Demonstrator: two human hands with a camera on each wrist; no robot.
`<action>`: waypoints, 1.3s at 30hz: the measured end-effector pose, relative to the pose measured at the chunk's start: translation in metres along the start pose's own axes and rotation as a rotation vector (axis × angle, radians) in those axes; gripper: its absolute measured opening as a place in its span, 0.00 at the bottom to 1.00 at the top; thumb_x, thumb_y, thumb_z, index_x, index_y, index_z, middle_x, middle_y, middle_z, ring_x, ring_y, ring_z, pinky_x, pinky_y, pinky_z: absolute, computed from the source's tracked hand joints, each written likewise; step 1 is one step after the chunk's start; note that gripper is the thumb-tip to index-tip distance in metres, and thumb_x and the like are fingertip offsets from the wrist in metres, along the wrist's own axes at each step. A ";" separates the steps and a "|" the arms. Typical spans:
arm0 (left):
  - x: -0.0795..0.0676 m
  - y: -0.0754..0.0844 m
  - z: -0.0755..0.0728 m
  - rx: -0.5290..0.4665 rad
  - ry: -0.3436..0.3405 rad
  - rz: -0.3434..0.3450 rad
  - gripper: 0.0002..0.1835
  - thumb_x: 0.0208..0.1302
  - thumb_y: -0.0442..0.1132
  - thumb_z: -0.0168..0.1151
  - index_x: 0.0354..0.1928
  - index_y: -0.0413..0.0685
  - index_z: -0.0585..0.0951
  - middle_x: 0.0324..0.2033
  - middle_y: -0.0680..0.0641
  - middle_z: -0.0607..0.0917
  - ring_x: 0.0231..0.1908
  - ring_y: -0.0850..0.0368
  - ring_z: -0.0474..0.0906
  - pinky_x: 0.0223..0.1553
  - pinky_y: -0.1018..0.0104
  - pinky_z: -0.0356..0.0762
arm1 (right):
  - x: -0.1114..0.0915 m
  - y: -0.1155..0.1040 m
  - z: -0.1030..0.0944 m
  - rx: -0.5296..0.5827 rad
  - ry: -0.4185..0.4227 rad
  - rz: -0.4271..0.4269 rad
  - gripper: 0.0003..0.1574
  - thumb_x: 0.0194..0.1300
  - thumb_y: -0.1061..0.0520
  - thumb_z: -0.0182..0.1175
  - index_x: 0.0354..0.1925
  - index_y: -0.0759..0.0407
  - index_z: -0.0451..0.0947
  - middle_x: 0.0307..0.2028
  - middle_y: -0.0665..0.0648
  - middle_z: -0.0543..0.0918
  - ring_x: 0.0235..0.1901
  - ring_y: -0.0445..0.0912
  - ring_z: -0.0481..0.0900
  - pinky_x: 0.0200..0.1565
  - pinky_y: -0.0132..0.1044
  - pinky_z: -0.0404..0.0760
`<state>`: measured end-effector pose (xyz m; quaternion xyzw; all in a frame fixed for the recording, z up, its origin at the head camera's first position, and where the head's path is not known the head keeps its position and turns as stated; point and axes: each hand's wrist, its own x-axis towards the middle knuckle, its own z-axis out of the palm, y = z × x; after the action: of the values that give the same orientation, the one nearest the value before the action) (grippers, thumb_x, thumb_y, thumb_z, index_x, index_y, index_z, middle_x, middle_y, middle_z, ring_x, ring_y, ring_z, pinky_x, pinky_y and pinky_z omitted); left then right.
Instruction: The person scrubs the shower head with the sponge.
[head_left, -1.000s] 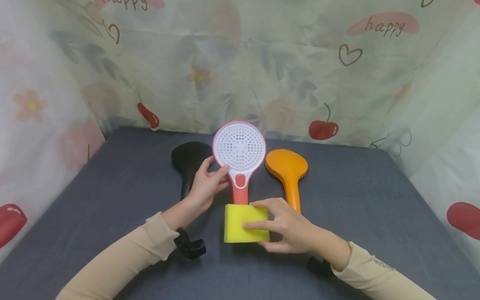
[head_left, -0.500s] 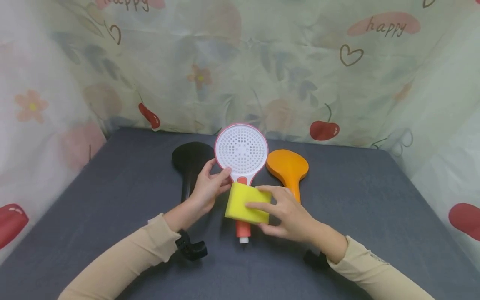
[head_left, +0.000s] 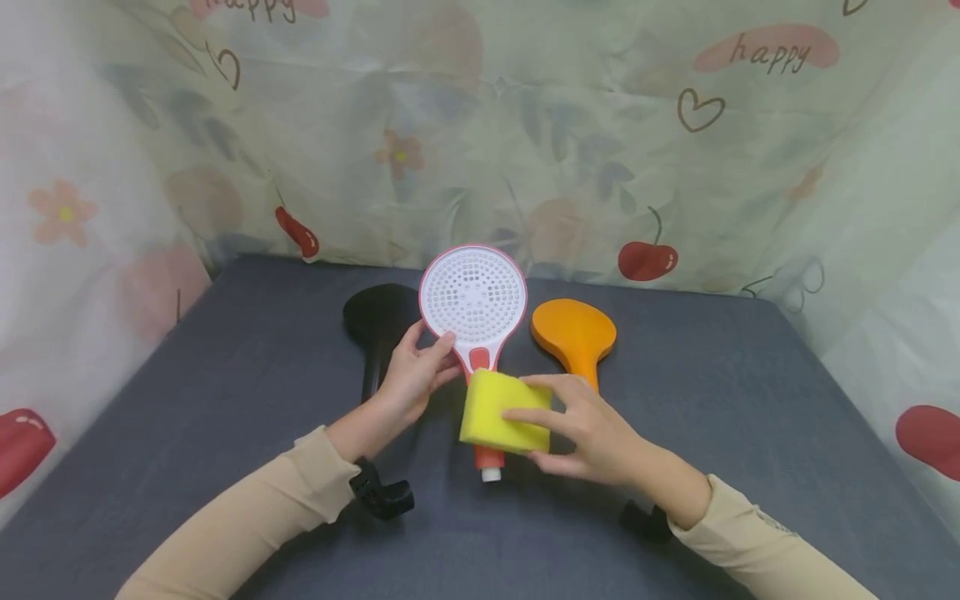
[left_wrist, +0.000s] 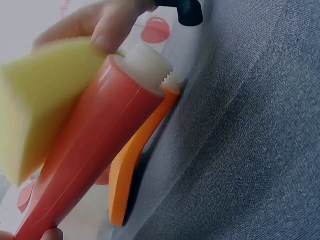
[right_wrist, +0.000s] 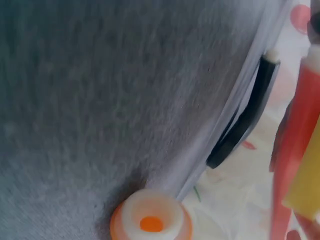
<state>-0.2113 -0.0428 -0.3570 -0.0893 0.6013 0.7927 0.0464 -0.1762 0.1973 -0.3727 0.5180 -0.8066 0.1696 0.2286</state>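
From my end I've got the left hand (head_left: pixel 412 371) gripping the red-and-white shower head (head_left: pixel 474 296) near its neck, above the tabletop (head_left: pixel 712 408), while the right hand (head_left: pixel 596 433) pinches a yellow sponge (head_left: pixel 486 412) against the handle (head_left: pixel 490 457). Black shower head (head_left: pixel 378 312) lies left, orange shower head (head_left: pixel 573 329) right.

- Back wall: hanging fabric backdrop (head_left: pixel 480 100), pale grn-cream, lightly creased, w/ faded leaves & blush blobs.
- Prints on it: brown "happy" lettering (head_left: pixel 772 52) on a pink patch upper R, heart outline (head_left: pixel 701 110) below, orange flower (head_left: pixel 399 154) nr ctr, red cherry (head_left: pixel 647 261) low R.
- Side walls: whitish L sheet (head_left: pixel 112 292) & R sheet (head_left: pixel 885 275), similar motifs, brighter than back.
- Surface: dk blue-grey tabletop (head_left: pixel 750 433), flat; woven texture in L wrist view.
- Light: soft, diffuse.
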 end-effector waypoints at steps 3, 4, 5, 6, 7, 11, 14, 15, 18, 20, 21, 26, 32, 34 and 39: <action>-0.001 -0.001 0.001 -0.012 -0.017 -0.023 0.33 0.67 0.36 0.54 0.71 0.49 0.53 0.35 0.50 0.81 0.32 0.63 0.82 0.44 0.62 0.81 | 0.002 0.005 0.000 -0.022 0.052 0.079 0.25 0.58 0.43 0.60 0.54 0.44 0.75 0.55 0.62 0.73 0.53 0.53 0.69 0.50 0.51 0.71; -0.001 -0.001 0.001 -0.013 -0.027 -0.025 0.33 0.67 0.36 0.53 0.71 0.48 0.52 0.38 0.48 0.81 0.33 0.62 0.82 0.45 0.62 0.81 | 0.002 0.007 0.001 -0.024 0.073 0.098 0.24 0.59 0.43 0.59 0.54 0.45 0.75 0.54 0.63 0.72 0.53 0.54 0.69 0.49 0.53 0.71; -0.001 -0.001 0.001 -0.011 -0.032 -0.030 0.33 0.68 0.36 0.53 0.71 0.48 0.52 0.41 0.46 0.80 0.34 0.62 0.81 0.46 0.62 0.81 | 0.003 0.008 0.001 -0.021 0.089 0.118 0.24 0.60 0.42 0.58 0.54 0.45 0.75 0.54 0.64 0.72 0.53 0.55 0.69 0.50 0.55 0.70; -0.001 -0.001 0.002 -0.012 -0.036 -0.035 0.33 0.68 0.36 0.52 0.71 0.48 0.52 0.44 0.45 0.79 0.36 0.61 0.81 0.46 0.62 0.80 | 0.003 0.008 0.002 -0.014 0.100 0.134 0.24 0.61 0.42 0.56 0.54 0.46 0.74 0.55 0.64 0.72 0.54 0.56 0.69 0.50 0.56 0.70; -0.001 -0.001 0.002 -0.014 -0.041 -0.035 0.32 0.68 0.36 0.52 0.71 0.48 0.52 0.46 0.43 0.78 0.37 0.61 0.81 0.47 0.62 0.80 | 0.003 0.008 0.002 -0.008 0.106 0.143 0.25 0.62 0.41 0.55 0.54 0.46 0.74 0.55 0.64 0.71 0.54 0.56 0.69 0.50 0.56 0.70; -0.001 -0.001 0.001 -0.020 -0.045 -0.032 0.31 0.69 0.36 0.50 0.71 0.47 0.52 0.52 0.41 0.75 0.39 0.61 0.80 0.49 0.60 0.78 | -0.001 0.003 0.003 0.041 0.074 0.137 0.27 0.63 0.37 0.51 0.55 0.46 0.73 0.55 0.62 0.71 0.54 0.53 0.68 0.51 0.53 0.71; 0.000 -0.001 0.000 -0.033 -0.045 -0.021 0.30 0.70 0.35 0.49 0.70 0.46 0.53 0.53 0.41 0.75 0.38 0.62 0.80 0.51 0.58 0.76 | -0.006 -0.002 0.002 0.074 0.035 0.085 0.27 0.62 0.37 0.52 0.55 0.46 0.73 0.56 0.61 0.72 0.54 0.51 0.69 0.49 0.49 0.74; 0.000 0.000 0.000 -0.039 -0.046 -0.018 0.29 0.70 0.35 0.48 0.70 0.46 0.54 0.53 0.41 0.75 0.38 0.62 0.80 0.52 0.58 0.76 | -0.008 -0.005 0.001 0.079 0.023 0.063 0.27 0.62 0.37 0.52 0.55 0.46 0.73 0.56 0.61 0.72 0.53 0.51 0.69 0.49 0.48 0.74; 0.000 0.001 -0.001 -0.048 -0.039 -0.017 0.28 0.70 0.35 0.48 0.70 0.47 0.55 0.53 0.41 0.75 0.40 0.61 0.80 0.52 0.59 0.76 | -0.012 -0.009 0.000 0.081 -0.003 -0.008 0.26 0.61 0.39 0.55 0.54 0.45 0.73 0.55 0.61 0.72 0.53 0.50 0.70 0.47 0.45 0.75; 0.000 0.002 -0.002 -0.051 -0.034 -0.023 0.27 0.70 0.36 0.48 0.70 0.48 0.56 0.54 0.41 0.75 0.42 0.61 0.80 0.51 0.60 0.76 | -0.013 -0.011 -0.001 0.069 -0.014 -0.037 0.25 0.60 0.40 0.56 0.54 0.45 0.74 0.55 0.60 0.72 0.53 0.49 0.70 0.48 0.44 0.75; 0.000 0.002 -0.002 -0.053 -0.032 -0.027 0.27 0.71 0.36 0.48 0.70 0.49 0.56 0.54 0.41 0.75 0.41 0.61 0.80 0.51 0.61 0.76 | -0.012 -0.011 -0.001 0.066 -0.014 -0.048 0.25 0.60 0.40 0.57 0.54 0.45 0.74 0.55 0.60 0.72 0.53 0.49 0.70 0.48 0.43 0.75; 0.001 0.002 -0.003 -0.063 -0.032 -0.040 0.28 0.70 0.37 0.48 0.70 0.50 0.56 0.55 0.41 0.74 0.36 0.66 0.80 0.50 0.62 0.76 | -0.008 -0.005 0.000 0.037 0.022 -0.039 0.24 0.61 0.40 0.54 0.53 0.45 0.75 0.54 0.61 0.73 0.52 0.51 0.71 0.48 0.45 0.73; -0.001 0.001 0.000 -0.081 -0.058 -0.047 0.28 0.71 0.37 0.47 0.71 0.51 0.55 0.43 0.49 0.77 0.31 0.67 0.79 0.42 0.70 0.81 | -0.002 0.006 0.007 0.023 0.101 0.085 0.25 0.63 0.39 0.52 0.54 0.47 0.73 0.54 0.63 0.72 0.53 0.53 0.69 0.48 0.53 0.71; -0.001 0.001 0.001 -0.096 -0.068 -0.047 0.29 0.71 0.36 0.46 0.71 0.51 0.54 0.39 0.51 0.77 0.30 0.67 0.79 0.38 0.72 0.82 | -0.001 0.008 0.007 0.029 0.120 0.120 0.25 0.61 0.42 0.58 0.55 0.47 0.73 0.55 0.63 0.72 0.54 0.54 0.68 0.48 0.55 0.70; -0.002 0.002 0.001 -0.140 -0.089 -0.038 0.29 0.72 0.36 0.44 0.72 0.52 0.53 0.36 0.52 0.78 0.29 0.66 0.78 0.35 0.73 0.81 | 0.000 0.003 0.005 0.080 0.093 0.144 0.27 0.60 0.41 0.60 0.55 0.47 0.71 0.55 0.62 0.71 0.54 0.53 0.68 0.49 0.55 0.71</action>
<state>-0.2099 -0.0422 -0.3546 -0.0685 0.5398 0.8350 0.0816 -0.1801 0.1959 -0.3773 0.4589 -0.8229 0.2416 0.2321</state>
